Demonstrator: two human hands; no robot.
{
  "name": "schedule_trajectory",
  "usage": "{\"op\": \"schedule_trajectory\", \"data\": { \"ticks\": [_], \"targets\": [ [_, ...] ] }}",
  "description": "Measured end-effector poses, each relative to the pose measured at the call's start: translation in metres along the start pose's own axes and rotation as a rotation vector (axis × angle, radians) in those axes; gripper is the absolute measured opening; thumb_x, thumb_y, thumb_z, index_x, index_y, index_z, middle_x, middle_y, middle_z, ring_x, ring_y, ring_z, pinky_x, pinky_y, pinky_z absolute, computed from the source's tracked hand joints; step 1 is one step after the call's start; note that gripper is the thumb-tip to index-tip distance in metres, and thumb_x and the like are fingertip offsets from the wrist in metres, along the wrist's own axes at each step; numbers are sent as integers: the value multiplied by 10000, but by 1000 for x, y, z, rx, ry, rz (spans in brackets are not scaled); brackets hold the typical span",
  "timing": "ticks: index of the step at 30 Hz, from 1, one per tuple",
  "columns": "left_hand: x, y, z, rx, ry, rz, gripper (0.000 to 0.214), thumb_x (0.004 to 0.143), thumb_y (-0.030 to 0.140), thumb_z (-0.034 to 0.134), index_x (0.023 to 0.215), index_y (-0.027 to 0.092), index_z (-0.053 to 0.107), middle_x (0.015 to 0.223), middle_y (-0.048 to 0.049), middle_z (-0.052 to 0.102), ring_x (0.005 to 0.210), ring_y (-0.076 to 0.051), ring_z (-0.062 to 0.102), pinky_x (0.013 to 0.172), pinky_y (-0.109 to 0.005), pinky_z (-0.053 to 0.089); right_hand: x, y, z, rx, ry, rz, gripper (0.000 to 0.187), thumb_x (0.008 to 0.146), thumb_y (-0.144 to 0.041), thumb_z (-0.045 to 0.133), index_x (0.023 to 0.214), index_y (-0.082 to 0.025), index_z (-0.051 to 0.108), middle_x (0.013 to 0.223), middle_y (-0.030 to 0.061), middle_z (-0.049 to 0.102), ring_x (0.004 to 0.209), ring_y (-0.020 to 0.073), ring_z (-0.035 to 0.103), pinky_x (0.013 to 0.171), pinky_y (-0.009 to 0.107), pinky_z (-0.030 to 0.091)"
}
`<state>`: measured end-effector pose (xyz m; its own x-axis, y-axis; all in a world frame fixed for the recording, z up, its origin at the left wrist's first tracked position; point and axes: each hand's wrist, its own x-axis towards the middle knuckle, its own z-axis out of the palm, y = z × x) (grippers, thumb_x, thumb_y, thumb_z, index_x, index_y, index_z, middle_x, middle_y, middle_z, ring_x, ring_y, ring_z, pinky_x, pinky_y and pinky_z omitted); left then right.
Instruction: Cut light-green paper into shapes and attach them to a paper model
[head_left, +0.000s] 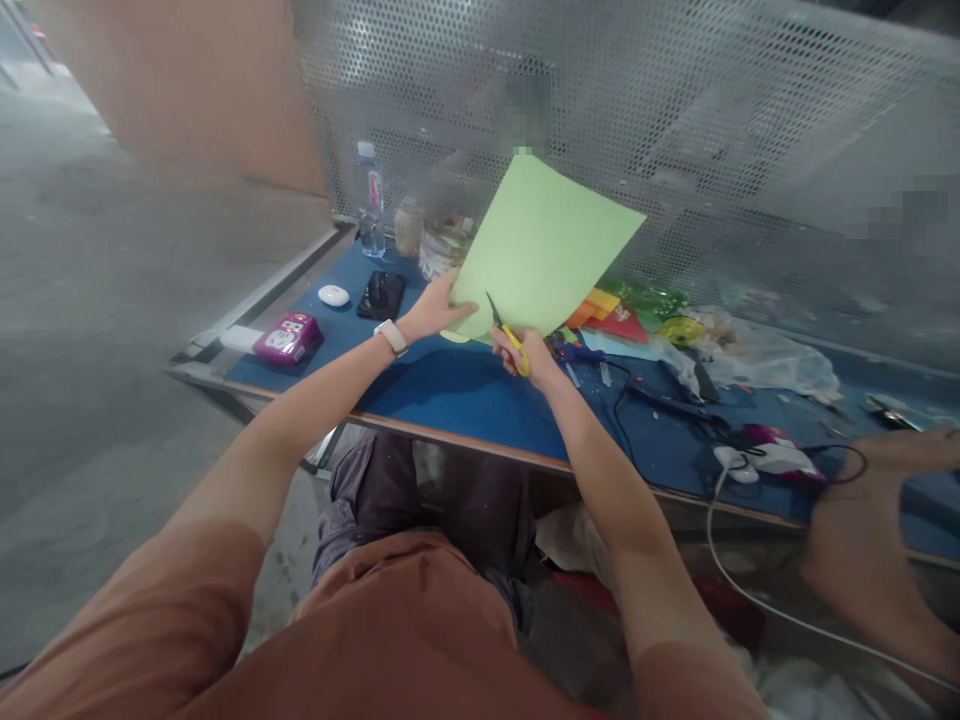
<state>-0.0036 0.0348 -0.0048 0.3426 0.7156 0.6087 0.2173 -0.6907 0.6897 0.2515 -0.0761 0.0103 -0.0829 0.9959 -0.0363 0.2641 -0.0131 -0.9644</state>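
Note:
A light green paper sheet [544, 245] stands tilted above the blue table [457, 395]. My left hand [435, 308], with a white band on its wrist, grips the sheet's lower left edge. My right hand [525, 352] is closed on yellow-handled scissors [508, 330]. Their dark blades point up into the bottom edge of the sheet.
At the table's left lie a black phone [381, 294], a white case [334, 295] and a pink box [287, 337]. Bottles [370, 200] stand against the perforated metal wall. Coloured paper [607, 315], a plastic bag [757, 355] and cables [675, 405] lie to the right. Another person's arm [870, 530] reaches in at far right.

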Motion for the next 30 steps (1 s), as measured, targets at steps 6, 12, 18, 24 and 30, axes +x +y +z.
{"op": "schedule_trajectory", "data": {
  "ticks": [6,12,18,24,30],
  "targets": [
    [-1,-2,1,16,4,-7,748,960,470,947,1618,173,752,1633,-251,834,1515,-451,805,1395,-675,611,-2,-1,-1,-23,2,3,742,908,-794,1117,712,-221,687,498,-35,534,389,83,478,369,201,364],
    [-4,3,1,8,80,-49,608,984,559,977,1448,213,788,1418,-182,886,1404,-416,829,1320,-639,662,1,4,-4,-30,-18,7,737,899,-777,1126,706,-227,675,476,-35,521,386,87,470,373,204,357],
    [-3,10,-2,-29,78,-31,687,961,693,1016,1408,223,791,1431,-170,873,1449,-415,816,1320,-601,659,1,4,-1,1,-20,9,744,889,-801,1121,721,-239,663,489,-38,536,381,88,454,354,207,352],
    [-1,11,0,-52,34,-66,677,913,573,1010,1439,207,791,1483,-191,867,1410,-410,820,1283,-590,681,4,11,-4,-4,-46,-50,768,866,-867,1102,727,-230,696,513,-47,524,399,84,467,373,201,381],
    [-3,11,1,-65,84,-122,538,955,507,958,1376,212,801,1300,-150,884,1288,-381,831,1210,-578,714,3,10,-4,-4,-39,-90,790,854,-889,1103,708,-228,694,508,-46,497,403,88,473,373,205,358]
  ]
}}
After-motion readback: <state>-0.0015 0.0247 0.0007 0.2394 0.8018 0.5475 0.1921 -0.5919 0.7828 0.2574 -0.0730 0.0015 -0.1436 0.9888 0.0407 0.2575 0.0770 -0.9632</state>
